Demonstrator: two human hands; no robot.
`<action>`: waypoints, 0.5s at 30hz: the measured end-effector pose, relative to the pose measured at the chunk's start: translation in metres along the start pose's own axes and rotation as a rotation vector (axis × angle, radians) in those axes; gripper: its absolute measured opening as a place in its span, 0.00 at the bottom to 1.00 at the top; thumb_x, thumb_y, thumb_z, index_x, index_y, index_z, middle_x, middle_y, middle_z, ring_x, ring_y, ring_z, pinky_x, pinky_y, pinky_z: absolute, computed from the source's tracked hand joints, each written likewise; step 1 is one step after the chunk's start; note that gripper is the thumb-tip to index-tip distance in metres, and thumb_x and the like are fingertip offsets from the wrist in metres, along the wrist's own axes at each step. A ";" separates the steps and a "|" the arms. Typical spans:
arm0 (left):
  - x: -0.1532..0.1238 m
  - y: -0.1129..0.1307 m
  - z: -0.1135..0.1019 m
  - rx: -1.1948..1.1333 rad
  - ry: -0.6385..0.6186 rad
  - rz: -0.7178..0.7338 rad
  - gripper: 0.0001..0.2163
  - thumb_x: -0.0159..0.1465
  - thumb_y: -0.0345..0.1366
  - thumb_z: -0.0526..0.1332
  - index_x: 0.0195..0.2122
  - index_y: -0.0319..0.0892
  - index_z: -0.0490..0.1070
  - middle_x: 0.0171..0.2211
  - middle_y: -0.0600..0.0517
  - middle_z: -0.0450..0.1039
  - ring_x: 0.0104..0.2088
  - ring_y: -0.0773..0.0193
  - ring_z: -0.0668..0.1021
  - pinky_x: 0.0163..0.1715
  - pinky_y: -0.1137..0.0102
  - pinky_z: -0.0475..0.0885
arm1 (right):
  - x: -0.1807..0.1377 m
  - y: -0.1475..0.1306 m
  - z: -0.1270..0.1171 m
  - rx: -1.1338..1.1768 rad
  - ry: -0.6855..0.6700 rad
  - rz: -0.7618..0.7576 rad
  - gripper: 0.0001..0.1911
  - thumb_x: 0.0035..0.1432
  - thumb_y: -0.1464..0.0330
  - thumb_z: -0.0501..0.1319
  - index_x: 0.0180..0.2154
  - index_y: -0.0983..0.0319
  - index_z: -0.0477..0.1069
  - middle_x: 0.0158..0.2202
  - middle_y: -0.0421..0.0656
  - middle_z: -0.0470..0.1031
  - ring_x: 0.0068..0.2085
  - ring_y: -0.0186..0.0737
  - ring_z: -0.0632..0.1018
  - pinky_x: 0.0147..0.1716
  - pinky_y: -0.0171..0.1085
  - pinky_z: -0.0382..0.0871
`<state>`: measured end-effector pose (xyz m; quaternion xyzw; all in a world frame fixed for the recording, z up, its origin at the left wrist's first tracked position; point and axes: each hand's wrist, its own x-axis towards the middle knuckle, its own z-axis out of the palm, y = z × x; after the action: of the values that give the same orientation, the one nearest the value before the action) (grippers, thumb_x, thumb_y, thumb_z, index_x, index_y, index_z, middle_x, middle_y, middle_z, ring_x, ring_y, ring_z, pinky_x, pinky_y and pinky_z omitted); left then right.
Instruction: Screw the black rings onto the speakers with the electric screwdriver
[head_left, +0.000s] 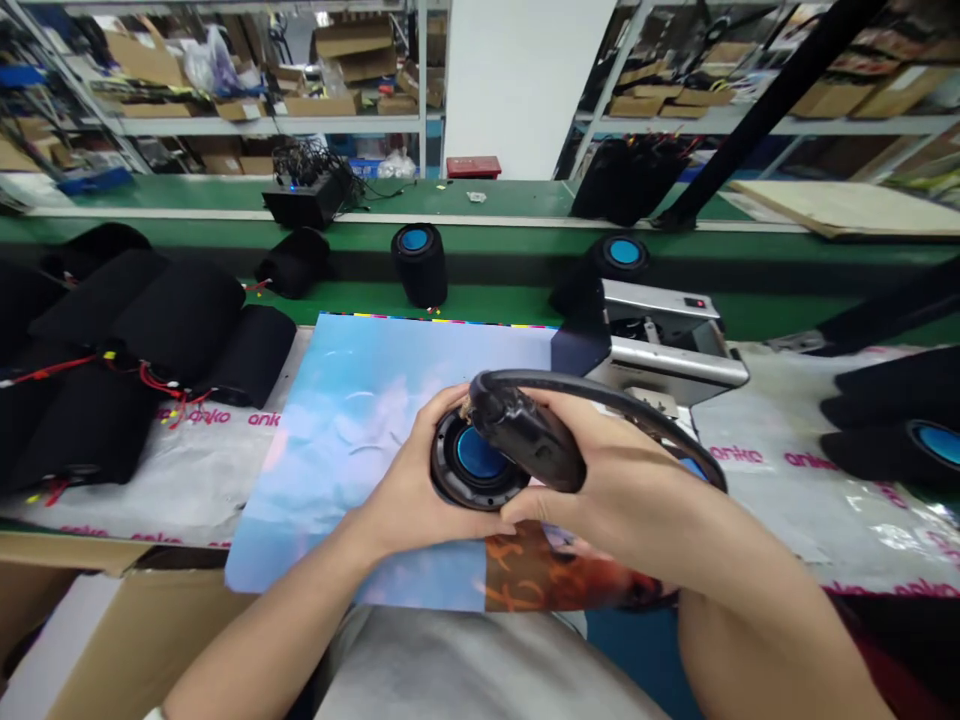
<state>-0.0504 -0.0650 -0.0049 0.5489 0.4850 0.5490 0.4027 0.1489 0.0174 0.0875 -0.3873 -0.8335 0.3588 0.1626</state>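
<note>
At the centre of the frame, the left hand (409, 480) is curled around the side of a round black speaker (480, 458) with a blue middle, gripping it with the face turned up toward the camera. The right hand (615, 480) is closed around a black tool (529, 430), whose tip rests at the speaker's upper rim; a dark cable (637, 405) arcs from the tool over to the right. Both hands hover just above a pale blue printed sheet (337, 430) lying on the worktop (787, 500), which is covered in clear film. Black cylinders (180, 320) with red wires lie at the left. Further up, another speaker (418, 262) stands upright on the green conveyor (225, 235), and a silver machine (667, 350) sits right of centre.
</note>
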 end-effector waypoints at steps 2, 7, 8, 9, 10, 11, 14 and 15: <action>0.000 -0.003 0.000 -0.007 0.012 0.022 0.60 0.43 0.59 0.84 0.72 0.53 0.55 0.72 0.40 0.66 0.71 0.36 0.72 0.73 0.43 0.67 | -0.005 -0.003 0.006 0.083 0.014 0.057 0.31 0.51 0.67 0.76 0.56 0.44 0.77 0.54 0.34 0.78 0.49 0.40 0.82 0.44 0.32 0.79; 0.000 -0.003 0.002 -0.006 0.080 0.099 0.57 0.37 0.66 0.82 0.66 0.51 0.65 0.68 0.40 0.71 0.68 0.34 0.75 0.71 0.45 0.69 | -0.014 -0.005 0.018 0.263 0.035 0.177 0.29 0.52 0.66 0.74 0.56 0.48 0.76 0.43 0.36 0.80 0.38 0.39 0.81 0.37 0.35 0.78; 0.000 0.000 0.002 0.010 0.083 0.089 0.53 0.40 0.65 0.82 0.64 0.50 0.67 0.65 0.40 0.74 0.66 0.35 0.77 0.70 0.46 0.71 | -0.015 -0.003 0.017 0.298 0.024 0.200 0.30 0.50 0.64 0.75 0.56 0.50 0.76 0.39 0.37 0.79 0.34 0.39 0.79 0.34 0.36 0.77; 0.001 0.003 0.003 0.031 0.085 0.082 0.50 0.43 0.63 0.82 0.63 0.49 0.67 0.63 0.41 0.76 0.64 0.37 0.79 0.67 0.47 0.74 | -0.017 0.001 0.013 0.354 0.019 0.228 0.32 0.49 0.62 0.77 0.56 0.52 0.76 0.36 0.37 0.79 0.30 0.38 0.78 0.31 0.37 0.76; 0.001 0.005 0.002 0.056 0.090 0.085 0.47 0.46 0.61 0.82 0.63 0.48 0.67 0.61 0.41 0.77 0.62 0.38 0.81 0.65 0.48 0.76 | -0.019 0.005 0.008 0.436 0.041 0.258 0.32 0.48 0.62 0.77 0.56 0.53 0.76 0.35 0.37 0.78 0.26 0.37 0.76 0.27 0.37 0.74; 0.001 0.008 0.002 0.080 0.096 0.093 0.46 0.48 0.59 0.82 0.63 0.48 0.66 0.61 0.41 0.78 0.61 0.39 0.82 0.64 0.49 0.77 | -0.022 0.010 0.001 0.538 0.121 0.274 0.30 0.49 0.61 0.77 0.54 0.54 0.76 0.35 0.38 0.78 0.23 0.36 0.74 0.24 0.37 0.72; 0.001 0.011 -0.001 0.132 0.099 0.119 0.43 0.52 0.58 0.81 0.63 0.47 0.66 0.61 0.40 0.77 0.60 0.41 0.82 0.61 0.51 0.78 | -0.033 0.028 -0.028 0.766 0.659 0.131 0.23 0.59 0.52 0.75 0.49 0.54 0.74 0.37 0.37 0.76 0.20 0.31 0.70 0.20 0.35 0.69; 0.001 0.011 -0.001 0.149 0.103 0.118 0.42 0.53 0.57 0.80 0.63 0.47 0.66 0.61 0.40 0.78 0.60 0.42 0.83 0.61 0.52 0.79 | -0.035 0.035 -0.038 0.770 0.843 0.019 0.20 0.62 0.49 0.73 0.48 0.53 0.74 0.38 0.36 0.75 0.21 0.30 0.70 0.21 0.34 0.69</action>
<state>-0.0509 -0.0667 0.0063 0.5757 0.5114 0.5618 0.3023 0.2104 0.0242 0.0887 -0.4174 -0.5020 0.4528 0.6072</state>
